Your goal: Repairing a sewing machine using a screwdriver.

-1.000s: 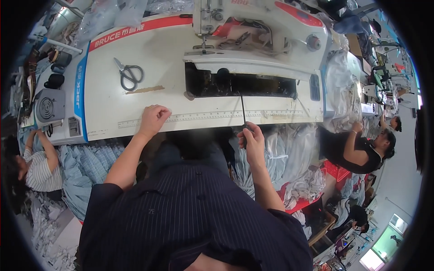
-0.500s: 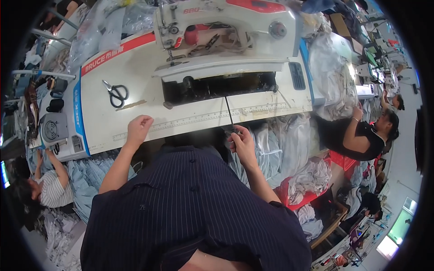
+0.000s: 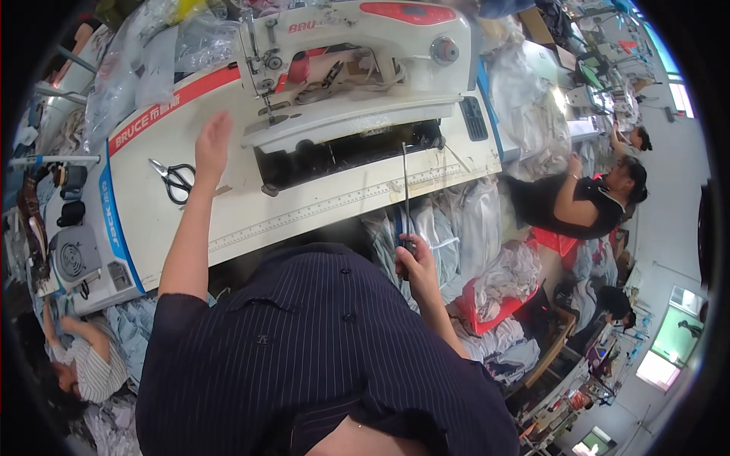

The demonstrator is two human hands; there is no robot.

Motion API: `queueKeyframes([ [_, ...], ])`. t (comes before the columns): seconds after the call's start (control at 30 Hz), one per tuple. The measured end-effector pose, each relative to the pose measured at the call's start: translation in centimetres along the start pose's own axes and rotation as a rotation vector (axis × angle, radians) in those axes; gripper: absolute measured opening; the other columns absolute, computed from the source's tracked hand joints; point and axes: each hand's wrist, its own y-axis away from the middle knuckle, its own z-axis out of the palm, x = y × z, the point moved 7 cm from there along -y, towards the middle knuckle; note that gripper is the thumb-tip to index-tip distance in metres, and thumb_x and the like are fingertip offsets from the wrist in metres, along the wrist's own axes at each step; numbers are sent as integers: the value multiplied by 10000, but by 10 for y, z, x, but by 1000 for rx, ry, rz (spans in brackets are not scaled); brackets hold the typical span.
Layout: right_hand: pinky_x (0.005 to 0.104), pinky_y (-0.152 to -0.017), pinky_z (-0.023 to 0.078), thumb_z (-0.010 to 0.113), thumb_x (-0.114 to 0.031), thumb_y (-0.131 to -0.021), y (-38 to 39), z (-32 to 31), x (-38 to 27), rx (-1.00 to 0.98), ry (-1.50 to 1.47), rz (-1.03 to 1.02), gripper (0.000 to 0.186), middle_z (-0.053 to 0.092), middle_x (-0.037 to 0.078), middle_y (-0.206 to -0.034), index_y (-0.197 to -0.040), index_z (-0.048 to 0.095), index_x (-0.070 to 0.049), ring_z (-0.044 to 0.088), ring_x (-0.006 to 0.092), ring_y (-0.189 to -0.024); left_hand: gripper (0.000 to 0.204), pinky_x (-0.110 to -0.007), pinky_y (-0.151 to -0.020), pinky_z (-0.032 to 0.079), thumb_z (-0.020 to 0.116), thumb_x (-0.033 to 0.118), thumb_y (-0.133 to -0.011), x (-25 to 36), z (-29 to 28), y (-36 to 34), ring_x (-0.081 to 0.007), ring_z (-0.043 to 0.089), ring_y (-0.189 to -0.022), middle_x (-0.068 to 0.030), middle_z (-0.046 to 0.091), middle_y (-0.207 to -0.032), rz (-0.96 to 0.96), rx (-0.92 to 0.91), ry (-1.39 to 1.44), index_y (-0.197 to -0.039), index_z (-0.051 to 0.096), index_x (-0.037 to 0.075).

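Note:
My right hand [image 3: 417, 262] is closed round the handle of a long, thin-shafted screwdriver [image 3: 406, 178]. Its shaft points away from me, across the table's front edge, with the tip near the dark opening [image 3: 334, 156] in the tabletop. Above that opening a white and red sewing machine [image 3: 357, 26] stands with its bed tipped up from the table. My left hand [image 3: 214, 148] is raised over the table left of the machine, fingers stretched and holding nothing. Black-handled scissors [image 3: 179, 182] lie on the table to the left of my left forearm.
A ruler strip [image 3: 304, 211] runs along the front of the white table [image 3: 182, 251]. Clear plastic bags [image 3: 152, 68] are heaped behind it. Red bins [image 3: 487, 304] of pale cloth stand at my right. Co-workers sit at left and right, one in black [image 3: 585, 201].
My left hand has moved up and away from me, from the table's front toward the machine's left end. The screwdriver has swung more upright and its tip has shifted right. The view has shifted.

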Motion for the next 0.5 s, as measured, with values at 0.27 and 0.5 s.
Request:
queueKeyframes([
  [0.27,238,-524,418,539,-65,-935,8,-8,-40,213,-54,-260,254,552,39,-728,-1164,444,-7,507,103,-583,591,-293,-957,434,663,382,-921,51,52,-87,-167,580,-1096,-133,627,-1181,89,-10,175,-1292,505,-50],
  [0.5,235,-526,418,553,-91,-938,3,-32,-59,331,-134,-336,262,534,41,-738,-1165,441,-21,502,108,-574,580,-274,-846,452,646,428,-923,42,57,-107,-140,576,-943,-77,646,-1082,57,-6,178,-1268,532,-25],
])
